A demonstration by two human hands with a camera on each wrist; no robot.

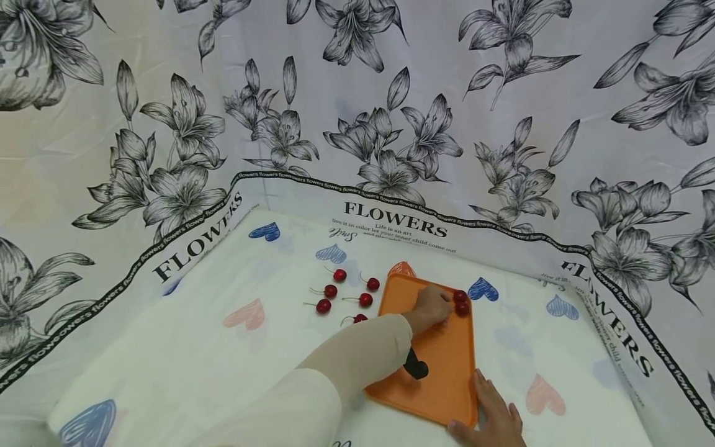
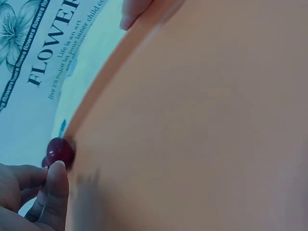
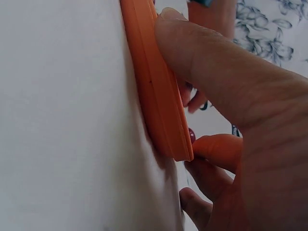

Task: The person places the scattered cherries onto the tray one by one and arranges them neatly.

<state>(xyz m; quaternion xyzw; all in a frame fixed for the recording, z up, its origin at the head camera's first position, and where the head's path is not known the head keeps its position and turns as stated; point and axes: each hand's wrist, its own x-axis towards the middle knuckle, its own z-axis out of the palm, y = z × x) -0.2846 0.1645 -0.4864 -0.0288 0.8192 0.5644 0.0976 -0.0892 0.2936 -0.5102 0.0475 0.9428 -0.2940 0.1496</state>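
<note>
In the head view, my left hand (image 1: 431,308) reaches over the far part of an orange tray (image 1: 441,379). Its thumb and index finger pinch at a dark red cherry (image 2: 60,150), seen close in the left wrist view. Another cherry (image 1: 459,295) lies right beside it at the tray's far right edge. At the tray's near right corner, my right hand (image 1: 494,417) holds the rim, thumb along the near side and fingers along the right side. The right wrist view shows that thumb (image 3: 202,57) pressed against the tray wall.
Several cherries with stems, one of them a cherry (image 1: 323,306), lie in loose rows on the cloth left of the tray. A white cloth (image 1: 223,360) printed with hearts covers the table. Behind it hangs a flower-printed curtain (image 1: 391,37).
</note>
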